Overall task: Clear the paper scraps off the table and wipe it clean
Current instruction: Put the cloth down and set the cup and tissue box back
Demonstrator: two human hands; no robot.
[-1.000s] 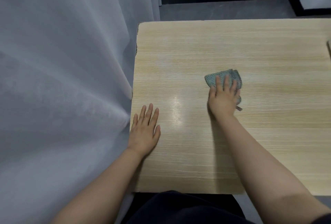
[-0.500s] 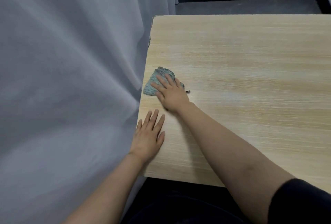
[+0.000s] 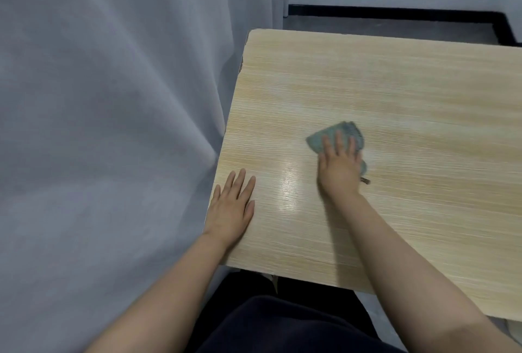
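Pale wood-grain laminate worktop point(image 3: 395, 92) shows no scraps, so wiping is underway: right hand point(image 3: 340, 170), fingers flat, presses a crumpled grey-green cloth point(image 3: 333, 133) toward unwiped far edge, while flat, empty left hand point(image 3: 233, 210) steadies the near-left corner.

I can read no text, label, brand, number or sign anywhere here. The wood-grain table point(image 3: 395, 92) under my hands carries no print, the green cloth point(image 3: 333, 138) I press shows only its weave, and the grey curtain point(image 3: 113, 98) on the left is plain.
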